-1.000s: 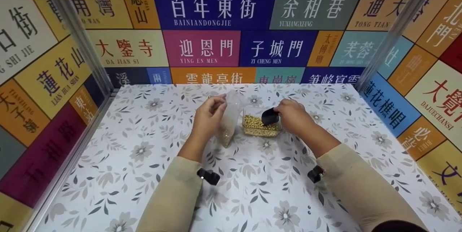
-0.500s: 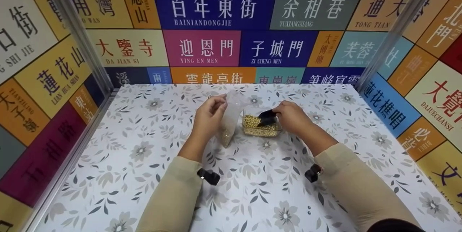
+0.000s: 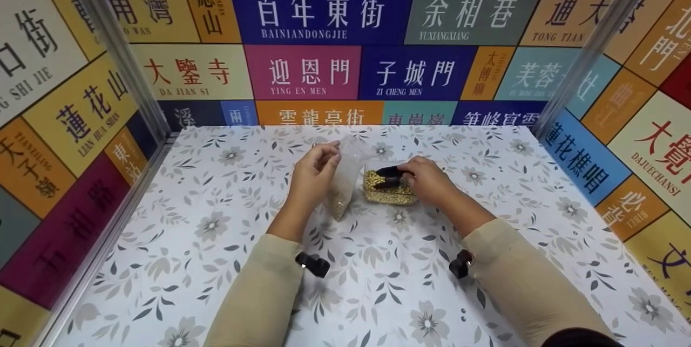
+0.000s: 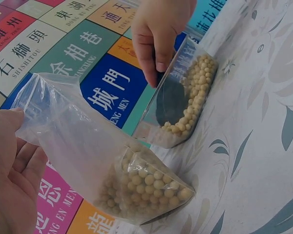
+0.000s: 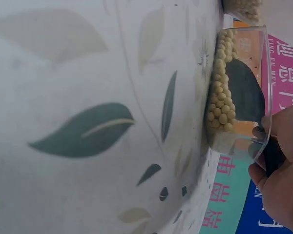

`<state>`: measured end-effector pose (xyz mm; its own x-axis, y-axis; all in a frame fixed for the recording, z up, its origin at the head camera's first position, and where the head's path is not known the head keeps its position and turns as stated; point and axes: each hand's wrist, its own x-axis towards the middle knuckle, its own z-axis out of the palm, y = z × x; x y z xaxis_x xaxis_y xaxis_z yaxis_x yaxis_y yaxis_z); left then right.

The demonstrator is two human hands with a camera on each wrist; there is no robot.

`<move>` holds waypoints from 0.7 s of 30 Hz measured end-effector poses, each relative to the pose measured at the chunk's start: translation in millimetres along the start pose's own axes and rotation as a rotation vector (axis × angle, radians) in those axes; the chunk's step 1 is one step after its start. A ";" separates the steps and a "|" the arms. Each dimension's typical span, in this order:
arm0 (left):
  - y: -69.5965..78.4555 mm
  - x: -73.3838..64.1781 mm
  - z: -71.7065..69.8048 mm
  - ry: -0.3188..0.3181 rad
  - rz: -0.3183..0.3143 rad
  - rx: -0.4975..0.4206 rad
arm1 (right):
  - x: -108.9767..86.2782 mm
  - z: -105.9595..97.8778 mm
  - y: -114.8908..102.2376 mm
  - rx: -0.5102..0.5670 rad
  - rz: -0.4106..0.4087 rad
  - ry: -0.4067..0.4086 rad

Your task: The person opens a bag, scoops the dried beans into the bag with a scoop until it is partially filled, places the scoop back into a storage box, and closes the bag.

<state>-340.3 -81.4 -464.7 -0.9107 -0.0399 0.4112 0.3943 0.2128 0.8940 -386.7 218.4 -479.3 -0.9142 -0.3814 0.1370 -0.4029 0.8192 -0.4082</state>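
The left hand (image 3: 316, 171) and the right hand (image 3: 429, 177) are positioned apart, with the clear plastic bag (image 3: 345, 171) and the clear rectangular container (image 3: 390, 196) between them. The left hand pinches the bag at its upper edge, thumb against fingers; the bag hangs just to the right of this hand. Pale yellow, soybean-like beans (image 4: 151, 187) fill the lower part of the bag, whose lower end is down at the floral-patterned tabletop (image 3: 372, 287). The container sits on the tabletop, beside the bag and on its right, directly to the left of the right hand. The right hand grips the handle of the black scoop (image 5: 246, 92), fingers and thumb closed around it at the container's right end. The scoop's blade lies inside the container, pointing left toward the bag, against the loose beans (image 5: 221, 105). How much the scoop carries cannot be determined. Sign-printed panels (image 3: 324, 7) enclose the tabletop behind and at both sides.
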 end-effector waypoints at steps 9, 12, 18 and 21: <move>-0.4 0.1 0.1 -0.001 0.024 0.005 | -0.9 8.4 1.3 0.097 0.054 -0.007; 0.1 -0.3 0.4 -0.003 0.020 0.001 | -1.5 10.3 0.8 0.156 0.082 0.010; 1.2 -0.3 0.6 -0.001 0.010 0.006 | -1.6 13.9 1.3 0.218 0.123 0.033; 1.2 -0.2 0.4 -0.001 0.014 0.004 | -1.5 14.6 1.6 0.222 0.128 0.033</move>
<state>-339.7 -80.8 -463.8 -0.9051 -0.0356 0.4237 0.4068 0.2172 0.8873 -385.3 214.0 -493.4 -0.9595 -0.2636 0.0997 -0.2681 0.7446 -0.6113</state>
